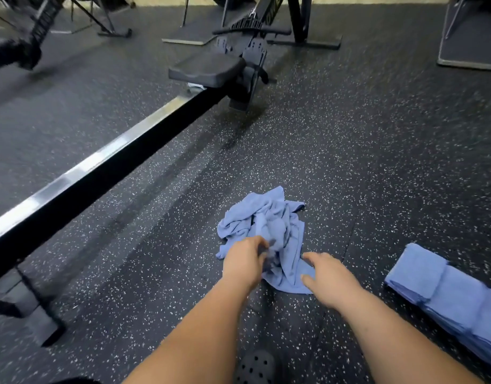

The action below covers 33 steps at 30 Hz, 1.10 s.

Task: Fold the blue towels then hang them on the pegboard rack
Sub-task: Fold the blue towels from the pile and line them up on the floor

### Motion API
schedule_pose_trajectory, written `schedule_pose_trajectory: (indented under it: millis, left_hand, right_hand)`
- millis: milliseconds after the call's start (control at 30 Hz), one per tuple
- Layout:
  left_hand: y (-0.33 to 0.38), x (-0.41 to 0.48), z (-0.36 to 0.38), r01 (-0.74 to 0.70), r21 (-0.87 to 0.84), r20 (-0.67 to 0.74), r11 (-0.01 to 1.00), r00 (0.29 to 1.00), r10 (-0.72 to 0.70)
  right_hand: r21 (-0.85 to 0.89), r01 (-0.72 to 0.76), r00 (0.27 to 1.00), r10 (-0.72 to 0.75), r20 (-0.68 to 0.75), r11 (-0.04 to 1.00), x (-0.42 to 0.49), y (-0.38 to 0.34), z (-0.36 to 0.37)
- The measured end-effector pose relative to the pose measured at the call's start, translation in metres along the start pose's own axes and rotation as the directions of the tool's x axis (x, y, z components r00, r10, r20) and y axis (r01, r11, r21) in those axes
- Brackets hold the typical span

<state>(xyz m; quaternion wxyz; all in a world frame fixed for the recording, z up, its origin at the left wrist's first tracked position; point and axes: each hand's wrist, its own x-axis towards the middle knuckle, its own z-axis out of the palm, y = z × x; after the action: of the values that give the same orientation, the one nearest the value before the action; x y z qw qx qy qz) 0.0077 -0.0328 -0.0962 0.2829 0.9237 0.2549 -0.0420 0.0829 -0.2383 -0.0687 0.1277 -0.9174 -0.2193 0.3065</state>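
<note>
A crumpled blue towel lies in a heap on the speckled black floor in front of me. My left hand is at its near left side, fingers curled into the cloth and pinching a fold. My right hand hovers over the towel's near right corner, fingers spread and relaxed, holding nothing. To the right, several folded blue towels lie in an overlapping row on the floor. No pegboard rack is in view.
A rowing machine runs diagonally on the left, its long rail leading up to a black seat. Other gym frames and mats stand at the back. A black perforated shoe shows at the bottom edge.
</note>
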Motion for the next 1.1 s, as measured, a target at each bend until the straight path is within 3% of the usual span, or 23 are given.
schedule_pose_trajectory:
  millis: [200, 400, 667, 800, 933, 1100]
  left_hand:
    - [0.05, -0.022, -0.077, -0.098, -0.183, -0.146, 0.978, 0.987, 0.071]
    - [0.107, -0.066, -0.145, -0.256, -0.281, -0.237, 0.925, 0.952, 0.192]
    - [0.163, -0.132, -0.201, -0.44, -0.482, -0.293, 0.758, 0.896, 0.334]
    - [0.169, -0.158, -0.207, -0.417, -0.607, -0.256, 0.677, 0.908, 0.33]
    - [0.178, -0.174, -0.209, -0.278, -0.793, -0.084, 0.542, 0.932, 0.354]
    - [0.191, -0.167, -0.195, -0.309, -0.774, -0.029, 0.552, 0.889, 0.457]
  right_hand:
    - [0.123, 0.092, 0.989, -0.076, -0.129, 0.988, -0.049, -0.024, -0.052]
    - [0.199, 0.238, 0.933, -0.167, -0.319, 0.951, -0.116, -0.052, -0.094]
    - [0.234, 0.372, 0.824, -0.203, -0.529, 0.898, -0.194, -0.076, -0.138]
    - [0.218, 0.381, 0.795, -0.197, -0.574, 0.899, -0.221, -0.074, -0.152]
    - [0.194, 0.359, 0.79, -0.186, -0.585, 0.913, -0.237, -0.066, -0.163]
    - [0.196, 0.29, 0.806, -0.129, -0.578, 0.937, -0.239, -0.045, -0.177]
